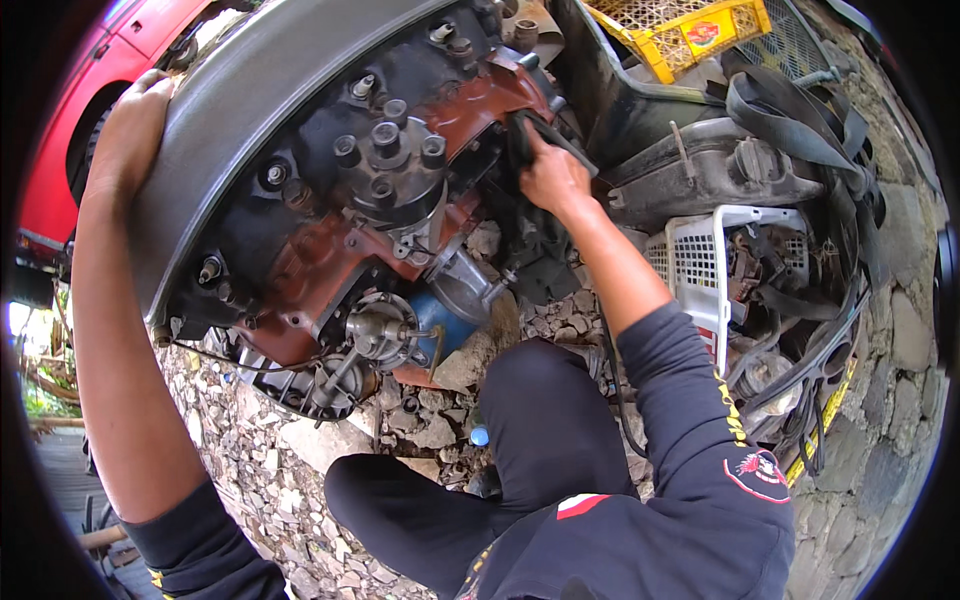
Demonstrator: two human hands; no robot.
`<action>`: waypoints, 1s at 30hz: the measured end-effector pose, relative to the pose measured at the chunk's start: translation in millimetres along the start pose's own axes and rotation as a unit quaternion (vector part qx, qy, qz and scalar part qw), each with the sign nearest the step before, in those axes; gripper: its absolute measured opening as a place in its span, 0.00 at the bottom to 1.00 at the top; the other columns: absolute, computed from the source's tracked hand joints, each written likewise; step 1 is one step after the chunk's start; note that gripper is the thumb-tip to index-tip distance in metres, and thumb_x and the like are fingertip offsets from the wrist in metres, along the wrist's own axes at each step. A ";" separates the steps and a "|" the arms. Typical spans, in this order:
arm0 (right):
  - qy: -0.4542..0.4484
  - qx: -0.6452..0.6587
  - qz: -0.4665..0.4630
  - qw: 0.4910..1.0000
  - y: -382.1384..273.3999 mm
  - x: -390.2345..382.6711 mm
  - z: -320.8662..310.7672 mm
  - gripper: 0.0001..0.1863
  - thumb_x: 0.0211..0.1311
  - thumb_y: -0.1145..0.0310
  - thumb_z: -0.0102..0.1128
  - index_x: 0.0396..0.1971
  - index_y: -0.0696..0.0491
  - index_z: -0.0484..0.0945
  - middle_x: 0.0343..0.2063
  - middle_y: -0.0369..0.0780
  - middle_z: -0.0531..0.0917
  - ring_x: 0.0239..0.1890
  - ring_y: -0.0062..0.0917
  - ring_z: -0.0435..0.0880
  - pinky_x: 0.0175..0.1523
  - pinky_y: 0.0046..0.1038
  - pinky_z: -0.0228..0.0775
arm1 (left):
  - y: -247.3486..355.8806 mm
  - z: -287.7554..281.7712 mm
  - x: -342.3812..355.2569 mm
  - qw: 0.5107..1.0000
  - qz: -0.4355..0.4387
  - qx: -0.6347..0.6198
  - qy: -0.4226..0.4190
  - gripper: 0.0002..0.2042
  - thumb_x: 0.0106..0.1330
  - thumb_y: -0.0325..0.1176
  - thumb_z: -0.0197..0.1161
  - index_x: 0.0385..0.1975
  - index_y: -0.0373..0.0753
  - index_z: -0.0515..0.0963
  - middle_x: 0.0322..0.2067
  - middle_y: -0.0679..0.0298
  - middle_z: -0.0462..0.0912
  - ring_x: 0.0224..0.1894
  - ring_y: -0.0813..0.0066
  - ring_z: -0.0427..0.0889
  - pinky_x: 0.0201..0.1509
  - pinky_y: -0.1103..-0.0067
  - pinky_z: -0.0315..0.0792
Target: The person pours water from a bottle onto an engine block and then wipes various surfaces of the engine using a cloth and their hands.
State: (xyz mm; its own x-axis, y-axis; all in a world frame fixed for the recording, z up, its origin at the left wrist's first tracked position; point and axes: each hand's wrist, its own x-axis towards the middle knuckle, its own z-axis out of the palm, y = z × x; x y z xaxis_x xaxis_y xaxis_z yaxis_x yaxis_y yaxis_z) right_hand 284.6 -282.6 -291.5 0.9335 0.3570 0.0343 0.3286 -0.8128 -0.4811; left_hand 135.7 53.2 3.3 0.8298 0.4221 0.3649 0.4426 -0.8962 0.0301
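A large engine with a reddish-brown block (310,270) lies in front of me, a long grey valve cover (240,110) along its far left side. My left hand (140,115) is closed over the outer edge of that cover. On the engine's right part, my right hand (556,178) grips a dark cloth (522,140) and presses it near the end of the block. The hand partly hides the cloth. Between my hands stands a black distributor cap (385,155). Spark plugs (274,176) show along the black cylinder head. A metal pump (380,332) and a blue oil filter (445,325) sit nearer me.
To the right lie a dirty metal tank-like part (710,165), a white plastic basket (700,255) with old parts, and dark straps (790,115). A yellow crate (690,45) is behind. Loose stones (250,450) cover the ground; a red vehicle (110,60) stands far left.
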 end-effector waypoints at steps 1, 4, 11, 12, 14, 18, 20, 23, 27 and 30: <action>-0.010 0.066 0.001 0.998 -1.6 5.7 4.4 0.41 0.50 0.66 0.54 0.68 0.40 0.54 0.48 0.54 0.78 0.50 0.47 0.77 0.56 0.41 0.68 | 1.8 1.0 3.1 1.000 -0.004 -0.025 -0.004 0.24 0.66 0.43 0.47 0.56 0.32 0.71 0.54 0.48 0.74 0.58 0.60 0.72 0.62 0.76 0.59; -0.048 0.183 -0.063 0.980 15.9 1.4 22.8 0.42 0.51 0.63 0.55 0.69 0.44 0.51 0.53 0.55 0.74 0.58 0.46 0.71 0.62 0.36 0.62 | 0.9 -2.1 5.2 0.998 -0.013 -0.055 -0.014 0.24 0.66 0.43 0.48 0.56 0.32 0.71 0.53 0.48 0.75 0.58 0.60 0.72 0.61 0.76 0.59; -0.108 0.172 0.009 0.979 10.8 -1.4 -6.8 0.45 0.49 0.65 0.54 0.70 0.42 0.48 0.56 0.55 0.71 0.61 0.45 0.68 0.65 0.34 0.58 | -1.4 2.2 9.2 0.997 -0.026 -0.073 -0.029 0.25 0.65 0.44 0.46 0.54 0.30 0.70 0.51 0.44 0.75 0.56 0.56 0.73 0.60 0.74 0.60; -0.089 0.200 -0.020 0.976 11.5 -2.4 1.0 0.44 0.49 0.65 0.54 0.70 0.43 0.48 0.56 0.55 0.71 0.61 0.45 0.69 0.65 0.34 0.59 | -5.2 3.4 10.7 0.997 -0.019 -0.072 -0.028 0.25 0.65 0.44 0.46 0.54 0.30 0.70 0.51 0.44 0.75 0.56 0.56 0.73 0.60 0.74 0.61; -0.050 0.255 -0.079 0.962 12.9 -6.4 21.8 0.44 0.49 0.65 0.54 0.70 0.45 0.50 0.55 0.56 0.72 0.60 0.45 0.69 0.65 0.34 0.59 | -11.4 5.1 10.2 0.997 -0.008 -0.068 -0.025 0.25 0.65 0.44 0.47 0.54 0.30 0.70 0.51 0.44 0.75 0.55 0.57 0.74 0.60 0.74 0.61; -0.024 0.313 -0.077 0.946 24.9 -13.1 36.0 0.41 0.48 0.65 0.54 0.67 0.50 0.56 0.56 0.56 0.72 0.60 0.44 0.70 0.64 0.32 0.60 | -8.0 9.3 11.6 0.999 0.004 -0.039 0.030 0.20 0.66 0.40 0.47 0.48 0.33 0.76 0.41 0.58 0.80 0.44 0.73 0.76 0.52 0.80 0.64; -0.071 0.332 -0.072 0.938 25.8 -14.1 38.5 0.40 0.48 0.65 0.54 0.67 0.51 0.57 0.56 0.56 0.72 0.60 0.43 0.70 0.63 0.31 0.60 | 2.2 4.6 8.4 0.996 -0.024 -0.085 -0.003 0.20 0.66 0.40 0.47 0.49 0.33 0.76 0.43 0.58 0.80 0.46 0.73 0.76 0.53 0.80 0.64; -0.086 0.331 -0.114 0.933 30.0 -24.3 52.8 0.38 0.49 0.65 0.54 0.65 0.52 0.60 0.56 0.55 0.71 0.59 0.44 0.71 0.63 0.32 0.61 | 7.1 3.0 3.6 0.993 -0.032 -0.114 -0.024 0.22 0.66 0.41 0.48 0.51 0.32 0.74 0.45 0.57 0.80 0.48 0.72 0.76 0.55 0.80 0.64; 0.108 0.317 -0.103 0.936 7.2 -35.3 47.6 0.22 0.59 0.67 0.57 0.53 0.58 0.71 0.48 0.51 0.77 0.53 0.42 0.75 0.59 0.33 0.64 | -2.6 4.1 5.4 0.992 -0.052 -0.115 0.013 0.21 0.64 0.42 0.46 0.50 0.36 0.75 0.44 0.54 0.80 0.47 0.67 0.76 0.55 0.76 0.63; 0.265 0.352 -0.122 0.890 -5.8 -12.4 38.0 0.13 0.56 0.73 0.59 0.42 0.57 0.77 0.40 0.47 0.77 0.45 0.41 0.78 0.51 0.34 0.69 | -0.1 3.5 5.6 0.989 -0.053 -0.134 -0.006 0.22 0.64 0.42 0.47 0.51 0.35 0.74 0.44 0.57 0.80 0.46 0.71 0.76 0.55 0.77 0.64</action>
State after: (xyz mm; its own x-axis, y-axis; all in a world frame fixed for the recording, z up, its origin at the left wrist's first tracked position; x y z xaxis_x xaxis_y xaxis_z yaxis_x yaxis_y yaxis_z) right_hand 265.6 -264.8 -322.5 0.8449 0.0639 0.5312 0.5330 -0.1858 -0.8254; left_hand 141.5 56.2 2.1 0.7882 0.5166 0.3344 0.4233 -0.8496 0.3148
